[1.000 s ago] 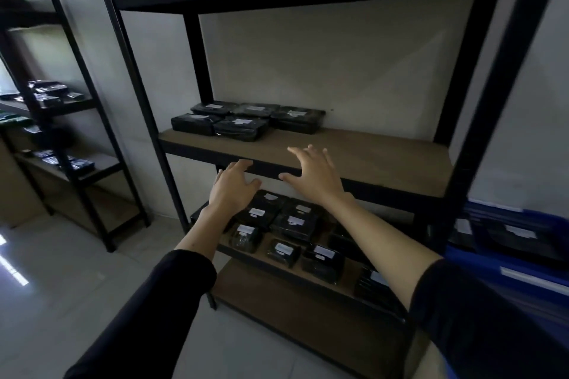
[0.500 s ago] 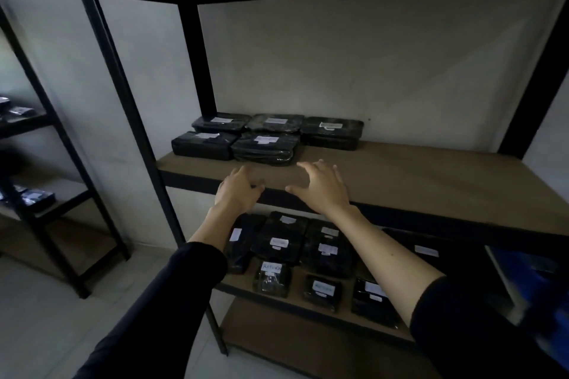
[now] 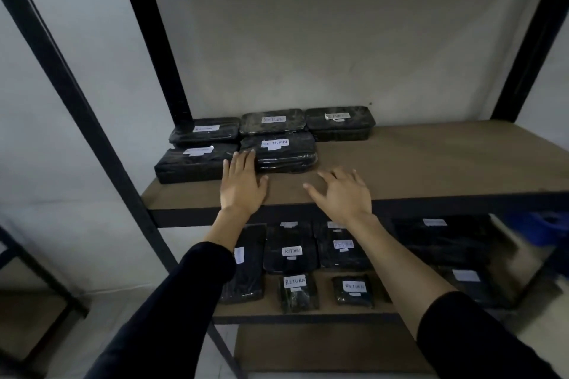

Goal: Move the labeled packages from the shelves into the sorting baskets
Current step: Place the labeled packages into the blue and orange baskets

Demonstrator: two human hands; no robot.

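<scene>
Five black packages (image 3: pixel 278 151) with white labels clustered mid-frame on the shelf (image 3: pixel 431 163), front-right one marked RETURN. Left hand (image 3: pixel 243 183) flat, fingers straight and together, tips touching that RETURN package's left end. Right hand (image 3: pixel 341 194) just right of centre, fingers spread, over bare shelf board, holding nothing. More labelled packs (image 3: pixel 292 255) on the lower shelf. Something blue (image 3: pixel 545 228) at far right, too blurry to tell.

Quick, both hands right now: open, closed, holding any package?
Left hand: open, fingers straight, fingertips at the front RETURN package, gripping nothing.
Right hand: open, fingers spread over the shelf board, holding nothing.
</scene>
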